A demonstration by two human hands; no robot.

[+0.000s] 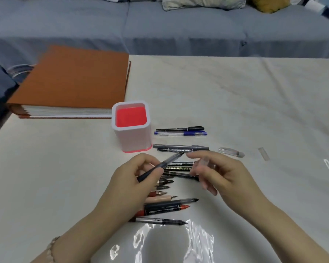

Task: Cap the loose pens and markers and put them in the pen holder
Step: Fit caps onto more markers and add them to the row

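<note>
Firstly, pen holder: a white square cup with a red base, standing upright on the table just in front of the album; only its red inside shows.
Left hand: fingers curled round the dark end of a grey pen, lifted off the table, bare tip pointing up and to the right.
Right hand: thumb and fingertips pinch a clear cap, held near the pen's tip but apart from it.
Capped pair: a black pen and a blue pen lie side by side, to the right of the holder.
Grey marker: capped, lying flat just beyond the hands, with a thin black marker touching its near side.
Loose pens: a row lies under and between the hands, tips to the right, among them a red-tipped marker and an uncapped pen nearest the person.
Spare caps: a clear cap and a second clear piece lie on the table to the right, well apart from the row.
Table: covered in a creased white cloth, with a shiny clear sheet at the near edge.
Album: thick, orange-covered, closed, flat at the far left corner.
Room: a blue-grey sofa runs behind the table, with a pale cushion and a yellow cushion on it.
</note>
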